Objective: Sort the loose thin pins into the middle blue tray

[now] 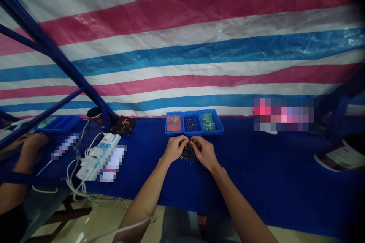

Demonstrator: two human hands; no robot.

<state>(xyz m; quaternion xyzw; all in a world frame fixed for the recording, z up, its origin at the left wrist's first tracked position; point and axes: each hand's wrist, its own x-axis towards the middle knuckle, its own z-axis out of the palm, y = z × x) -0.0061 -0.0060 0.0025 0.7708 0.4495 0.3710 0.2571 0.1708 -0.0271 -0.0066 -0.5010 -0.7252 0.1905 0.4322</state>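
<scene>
My left hand [174, 149] and my right hand [204, 152] meet over a loose pile of thin, dark and yellowish stick-like pieces [188, 155] on the blue table [245, 182]. The fingertips of both hands are pinched close together at the pile's top edge. Whatever lies between them is too small to make out. Just beyond the hands stands a blue three-part tray [193, 133]. Its left compartment has a pinkish-red piece [173, 124], the middle one several thin dark pieces [191, 124], and the right one green-and-white pieces [208, 121].
To the left lie a white power strip [98, 157] with tangled cables and a dark printed packet [124, 125]. A co-worker's hands [34, 142] are near another blue tray [58, 124]. A round container [346, 155] stands right; a striped sheet [182, 57] hangs behind.
</scene>
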